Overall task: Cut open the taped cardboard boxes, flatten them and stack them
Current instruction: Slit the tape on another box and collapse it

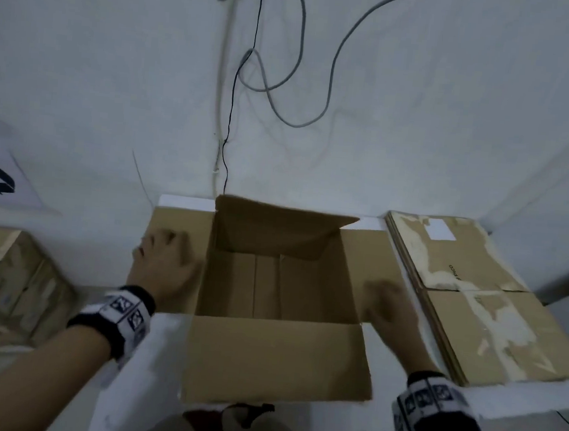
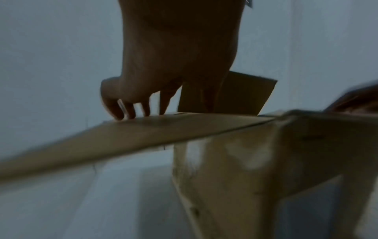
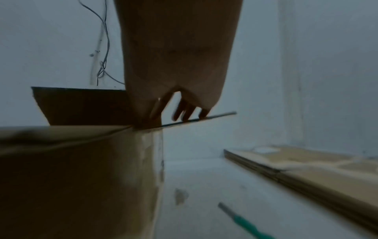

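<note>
An open cardboard box [image 1: 280, 283] stands at frame centre. The left hand [image 1: 160, 263] and right hand [image 1: 388, 310] press its 2 side flaps outward — fingers straight, gripping nothing. Flattened boxes [image 1: 475, 300] lie stacked at right.

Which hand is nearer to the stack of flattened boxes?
Right. The right hand presses the open box's right flap, just beside the stack of flattened boxes. The left hand presses the left flap, across the box.
</note>
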Available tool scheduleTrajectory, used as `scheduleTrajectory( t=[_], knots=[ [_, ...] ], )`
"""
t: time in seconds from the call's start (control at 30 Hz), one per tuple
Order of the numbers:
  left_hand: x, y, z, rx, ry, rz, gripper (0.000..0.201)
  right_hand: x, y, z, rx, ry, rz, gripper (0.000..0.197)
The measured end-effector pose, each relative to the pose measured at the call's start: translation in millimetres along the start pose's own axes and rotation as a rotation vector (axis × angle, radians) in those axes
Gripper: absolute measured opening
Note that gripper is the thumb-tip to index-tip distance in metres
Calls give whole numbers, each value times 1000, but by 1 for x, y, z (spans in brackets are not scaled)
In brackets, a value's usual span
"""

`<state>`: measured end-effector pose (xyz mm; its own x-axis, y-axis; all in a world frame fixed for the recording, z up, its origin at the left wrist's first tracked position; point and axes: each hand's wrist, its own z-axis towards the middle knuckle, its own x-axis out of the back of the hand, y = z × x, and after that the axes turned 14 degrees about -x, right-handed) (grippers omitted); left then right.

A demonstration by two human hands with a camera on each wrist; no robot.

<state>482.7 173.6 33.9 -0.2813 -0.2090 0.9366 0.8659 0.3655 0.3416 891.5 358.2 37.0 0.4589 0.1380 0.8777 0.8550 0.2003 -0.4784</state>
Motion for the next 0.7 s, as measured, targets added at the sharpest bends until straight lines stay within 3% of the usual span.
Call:
scheduleTrajectory(
  t=[0.03,0.1,0.2,0.3,0.37,0.43,0.53,0.63,0.7],
  knots=[
    [-8,9,-2,36,-67,-110,76,-13,-10,-14,46,-80,49,50],
    [-33,11,-1,95,-191,-372,101,-31,-24,-36,-36,-277,133,55],
    [-50,9,5,37,-224,-696,93,-37,-23,-41,-37,-354,159,74],
    [-45,10,8,18,-232,-897,80,-28,-22,-36,27,-425,31,77],
    [-44,9,9,5,-243,-944,80,-26,-25,-38,37,-410,-76,69],
    [-46,6,10,1,-236,-940,78,-33,-27,-41,63,-285,-171,61],
    [-40,7,8,-13,-220,-931,71,-47,-33,-39,281,-98,-366,40],
    [-34,-2,7,-17,-231,-834,72,-44,-43,-39,317,-152,-335,37],
    [-26,-10,7,74,-192,-784,72,-37,-48,-39,332,-180,-350,42]
  ],
)
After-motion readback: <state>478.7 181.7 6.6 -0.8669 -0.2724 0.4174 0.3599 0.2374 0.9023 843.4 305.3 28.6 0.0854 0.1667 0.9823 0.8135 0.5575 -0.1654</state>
